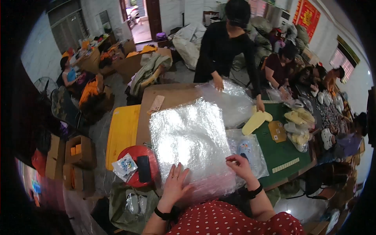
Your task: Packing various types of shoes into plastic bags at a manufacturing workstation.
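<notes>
A stack of shiny clear plastic sheets (190,135) lies on the table in front of me. My left hand (177,184) rests on its near part, fingers stretched out and spread. At the stack's right edge my right hand (241,167) has thumb and forefinger pinched together on the plastic; how many layers they hold I cannot make out. Just beyond that hand is a clear bag with a blue print (245,148). Across the table, a person in black touches more clear plastic (231,98) with one hand and pale yellow slippers (255,122) with the other.
A red round stool (155,156) at left bears a dark phone (143,169) and a small packet (125,167). A yellow board (122,131) adjoins the table. The green mat (268,150) holds a brown card (277,131) and bagged yellow slippers (299,135). Others sit at right.
</notes>
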